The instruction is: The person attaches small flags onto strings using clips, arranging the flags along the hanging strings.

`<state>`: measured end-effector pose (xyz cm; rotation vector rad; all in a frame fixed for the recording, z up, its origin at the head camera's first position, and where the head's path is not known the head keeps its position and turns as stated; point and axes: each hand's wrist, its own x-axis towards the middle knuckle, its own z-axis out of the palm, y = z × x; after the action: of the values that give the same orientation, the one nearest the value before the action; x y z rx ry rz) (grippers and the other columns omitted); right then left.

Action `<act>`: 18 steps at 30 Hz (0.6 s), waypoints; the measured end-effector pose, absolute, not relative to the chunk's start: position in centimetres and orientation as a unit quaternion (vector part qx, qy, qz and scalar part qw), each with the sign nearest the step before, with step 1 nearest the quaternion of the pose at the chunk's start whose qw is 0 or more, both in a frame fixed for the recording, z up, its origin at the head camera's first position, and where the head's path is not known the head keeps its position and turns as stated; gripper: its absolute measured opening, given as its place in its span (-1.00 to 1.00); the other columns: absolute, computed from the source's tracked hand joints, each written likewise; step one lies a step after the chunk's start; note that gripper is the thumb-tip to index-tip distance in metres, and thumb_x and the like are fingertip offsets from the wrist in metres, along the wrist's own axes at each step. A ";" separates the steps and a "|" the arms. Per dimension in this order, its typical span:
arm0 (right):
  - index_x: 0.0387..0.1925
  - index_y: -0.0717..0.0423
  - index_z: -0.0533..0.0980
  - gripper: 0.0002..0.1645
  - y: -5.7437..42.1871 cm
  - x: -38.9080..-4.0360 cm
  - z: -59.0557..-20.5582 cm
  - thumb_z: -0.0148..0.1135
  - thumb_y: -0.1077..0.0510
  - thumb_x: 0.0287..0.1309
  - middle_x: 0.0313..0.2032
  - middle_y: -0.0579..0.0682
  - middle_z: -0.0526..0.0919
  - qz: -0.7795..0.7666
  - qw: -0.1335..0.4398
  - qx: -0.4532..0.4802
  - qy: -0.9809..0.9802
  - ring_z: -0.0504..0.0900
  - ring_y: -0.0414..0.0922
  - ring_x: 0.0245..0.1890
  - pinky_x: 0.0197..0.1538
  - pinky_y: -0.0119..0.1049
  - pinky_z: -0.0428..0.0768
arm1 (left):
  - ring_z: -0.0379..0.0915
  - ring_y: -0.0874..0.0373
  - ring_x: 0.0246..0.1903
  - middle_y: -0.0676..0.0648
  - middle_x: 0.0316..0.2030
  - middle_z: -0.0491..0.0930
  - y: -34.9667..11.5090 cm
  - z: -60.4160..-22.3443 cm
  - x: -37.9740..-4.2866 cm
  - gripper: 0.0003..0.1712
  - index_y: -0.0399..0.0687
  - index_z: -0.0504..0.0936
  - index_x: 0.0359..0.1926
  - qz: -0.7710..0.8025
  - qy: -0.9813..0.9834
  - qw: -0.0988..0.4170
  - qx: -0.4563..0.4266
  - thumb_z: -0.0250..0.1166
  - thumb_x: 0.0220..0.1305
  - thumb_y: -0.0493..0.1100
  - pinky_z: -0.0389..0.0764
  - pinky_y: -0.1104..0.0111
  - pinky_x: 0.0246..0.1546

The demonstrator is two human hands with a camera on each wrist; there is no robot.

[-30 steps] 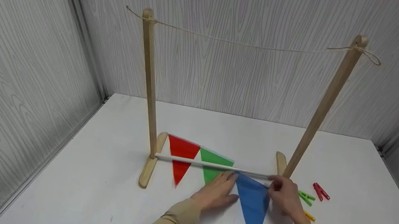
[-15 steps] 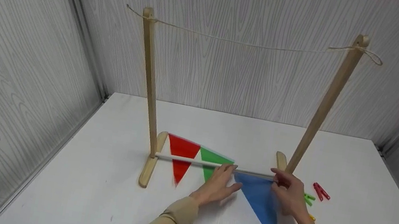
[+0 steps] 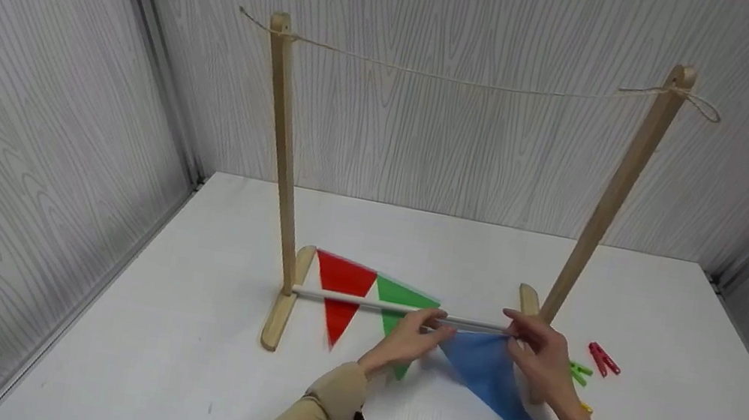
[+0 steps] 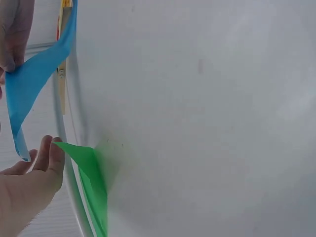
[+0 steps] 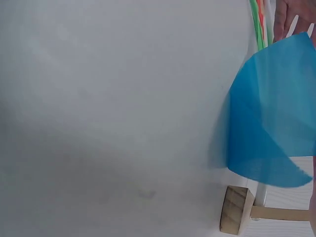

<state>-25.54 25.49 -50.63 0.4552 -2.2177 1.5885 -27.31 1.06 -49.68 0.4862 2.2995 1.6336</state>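
A row of bunting lies low between two wooden posts, with a red pennant (image 3: 346, 277), a green pennant (image 3: 398, 293) and a blue pennant (image 3: 484, 371). My right hand (image 3: 547, 360) pinches the blue pennant's top right corner. At its top left corner my left hand (image 3: 402, 338) grips the bunting between thumb and fingers, close to the green corner. The blue cloth is lifted and folds over, as the right wrist view shows. In the left wrist view the green pennant (image 4: 91, 168) hangs from beside the left fingertips. The left hand hides part of the green pennant.
A wooden stand has a left post (image 3: 283, 149), a right post (image 3: 614, 189) and a white crossbar (image 3: 315, 293) near the table. A thin string (image 3: 435, 76) spans the post tops. Red (image 3: 602, 360), green (image 3: 579, 373) and yellow clothespins (image 3: 586, 407) lie right of the stand.
The left hand has gone from lying flat by the blue corner to gripping it. Both top corners of the blue pennant have risen, and its tip has swung right and up.
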 end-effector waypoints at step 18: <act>0.11 0.34 0.59 -0.47 25.5 -25.6 -51.0 0.22 0.59 0.07 -0.22 0.25 0.69 0.578 0.195 0.157 -0.777 0.70 -0.31 -0.21 0.09 -0.57 0.60 | 0.61 0.23 -0.34 -0.18 -0.19 0.75 1.0 -49.6 -27.3 -0.68 -0.26 0.72 0.02 0.673 0.714 0.156 0.110 0.32 0.37 -0.15 0.74 0.28 -0.06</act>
<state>-25.61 25.50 -50.99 0.4401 -2.1768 1.6196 -27.33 0.97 -49.59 0.3144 2.0455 1.9287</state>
